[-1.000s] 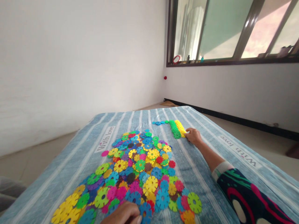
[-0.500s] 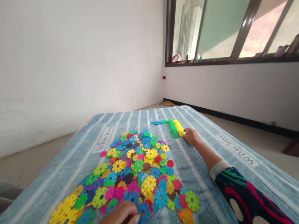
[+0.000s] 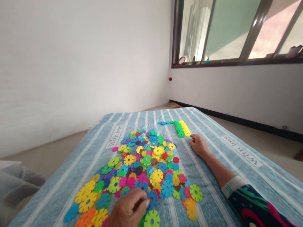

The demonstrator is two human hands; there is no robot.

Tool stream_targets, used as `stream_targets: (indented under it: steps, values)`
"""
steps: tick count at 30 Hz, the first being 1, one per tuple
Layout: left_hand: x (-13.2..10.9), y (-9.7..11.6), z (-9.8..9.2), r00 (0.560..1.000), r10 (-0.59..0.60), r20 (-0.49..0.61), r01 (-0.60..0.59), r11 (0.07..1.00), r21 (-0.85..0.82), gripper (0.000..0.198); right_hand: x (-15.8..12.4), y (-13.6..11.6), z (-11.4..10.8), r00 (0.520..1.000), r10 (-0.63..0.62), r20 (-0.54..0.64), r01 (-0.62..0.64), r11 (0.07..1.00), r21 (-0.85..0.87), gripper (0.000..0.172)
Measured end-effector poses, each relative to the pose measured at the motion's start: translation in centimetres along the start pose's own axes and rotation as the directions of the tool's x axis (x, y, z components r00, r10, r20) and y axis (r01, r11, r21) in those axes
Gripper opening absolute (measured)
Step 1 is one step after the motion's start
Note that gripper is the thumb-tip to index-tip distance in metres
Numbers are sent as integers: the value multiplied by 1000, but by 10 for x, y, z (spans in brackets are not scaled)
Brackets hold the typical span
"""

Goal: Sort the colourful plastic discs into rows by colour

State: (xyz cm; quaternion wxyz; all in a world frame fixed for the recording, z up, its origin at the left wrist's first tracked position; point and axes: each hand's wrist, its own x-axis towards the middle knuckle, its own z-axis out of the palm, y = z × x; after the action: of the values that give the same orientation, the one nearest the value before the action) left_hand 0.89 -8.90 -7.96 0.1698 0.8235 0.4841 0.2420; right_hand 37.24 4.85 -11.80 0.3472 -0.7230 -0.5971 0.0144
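Note:
Many flat, notched plastic discs in mixed colours form a loose pile (image 3: 146,159) on a blue-and-white striped cloth. My left hand (image 3: 131,206) rests at the near edge of this pile, fingers curled with thumb and forefinger close together beside a blue disc (image 3: 152,199). Whether anything lies within those fingers is hidden. Farther off, a yellow row of overlapping discs (image 3: 184,128) lies alongside a green row (image 3: 179,129). My right hand (image 3: 199,145) is just short of the yellow row's near end, fingers loosely bent and slightly apart, nothing visible in them.
A short line of blue discs (image 3: 163,123) reaches left from the far end of the green row. The striped cloth (image 3: 213,142) covers the surface beneath. Greyish fabric (image 3: 19,186) shows at lower left. Beyond stand white walls and a window (image 3: 227,31).
My right hand has drawn back slightly from the near end of the yellow row. The view has shifted a little; my left hand stays curled at the pile and shows more fully.

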Motion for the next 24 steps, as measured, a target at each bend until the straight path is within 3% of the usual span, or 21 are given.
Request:
stream_targets:
  steps: [5,12,24]
  values:
    - [3,11,-4,999,-41,4,41,999,-22,21,-38,-8,-9,993,-111,32,110,993,54,28]
    - [3,20,-11,997,-76,15,76,996,-46,22,-82,-24,-20,987,-151,49,145,984,107,23]
    - [4,17,-8,999,12,-39,-12,1000,11,18,-153,-82,-18,970,-225,92,181,921,345,28]
